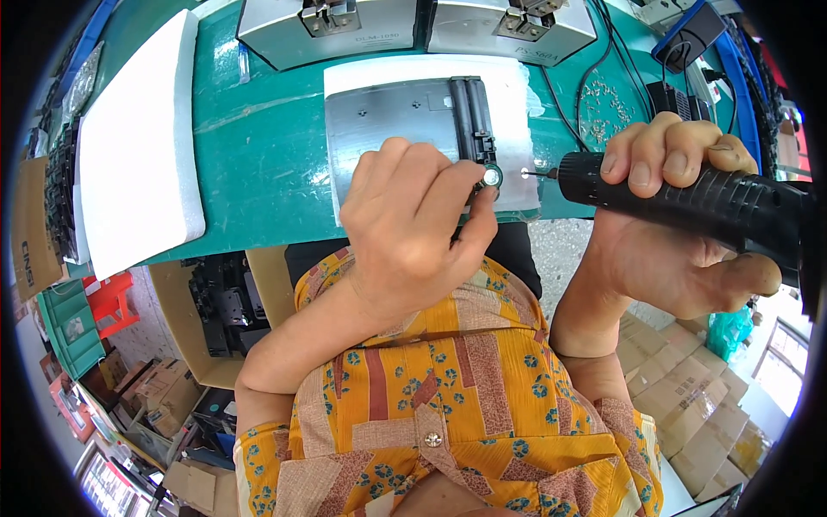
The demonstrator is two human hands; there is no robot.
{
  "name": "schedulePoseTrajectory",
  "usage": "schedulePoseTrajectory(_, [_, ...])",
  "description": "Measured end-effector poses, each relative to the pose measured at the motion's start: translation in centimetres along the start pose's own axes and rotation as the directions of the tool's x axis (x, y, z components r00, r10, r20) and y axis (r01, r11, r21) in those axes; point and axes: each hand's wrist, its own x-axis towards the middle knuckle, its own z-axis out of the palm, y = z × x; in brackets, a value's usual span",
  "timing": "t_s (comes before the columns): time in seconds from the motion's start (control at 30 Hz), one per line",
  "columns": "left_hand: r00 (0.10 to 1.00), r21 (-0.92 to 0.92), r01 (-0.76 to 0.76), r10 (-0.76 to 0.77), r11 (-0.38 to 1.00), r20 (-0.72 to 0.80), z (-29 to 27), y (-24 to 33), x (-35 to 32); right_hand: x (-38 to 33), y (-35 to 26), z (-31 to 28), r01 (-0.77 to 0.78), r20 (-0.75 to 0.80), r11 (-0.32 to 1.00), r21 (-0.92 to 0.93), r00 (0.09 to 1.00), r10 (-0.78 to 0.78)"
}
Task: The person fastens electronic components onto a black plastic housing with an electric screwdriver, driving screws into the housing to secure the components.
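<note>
Pinching small round silver-and-green piece (492, 177) in left grip (415, 220), at right side of flat black plastic panel (388, 112) on white sheet (510, 112), green surface (258, 138) beneath. Holding black cylindrical power screwdriver (711, 207) in right grip (659, 246), bit (543, 175) aimed left.

Printed lettering (384, 38) marks two silver machines (336, 41) (469, 33) and a brown carton (34, 220).

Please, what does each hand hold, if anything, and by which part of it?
The left hand pinches a small round shiny part by its edge. The right hand grips a black screwdriver-like tool around its thick barrel.
</note>
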Motion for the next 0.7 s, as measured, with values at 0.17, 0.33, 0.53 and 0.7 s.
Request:
schedulePoseTrajectory(0.17, [0.999, 0.001, 0.008, -0.007, 1.0, -0.038, -0.5, -0.6, -0.6, 0.2, 0.1, 0.2, -0.009, -0.007, 1.0, 0.007, 1.0, 0.009])
schedulePoseTrajectory(0.33, [0.999, -0.001, -0.021, 0.021, 1.0, -0.031, -0.6, -0.8, -0.7, 0.4, 0.4, 0.6, -0.025, -0.016, 1.0, 0.016, 1.0, 0.025])
schedulePoseTrajectory(0.53, [0.999, -0.012, -0.024, 0.024, 1.0, -0.021, -0.7, -0.9, -0.8, 0.6, 0.2, 0.8, -0.046, -0.035, 0.999, 0.017, 0.998, 0.047])
schedulePoseTrajectory(0.7, [0.998, -0.008, -0.056, 0.056, 0.998, 0.041, -1.1, -0.8, -1.3, 0.8, 0.2, 0.7, -0.06, -0.016, 0.998, 0.019, 0.998, 0.06])
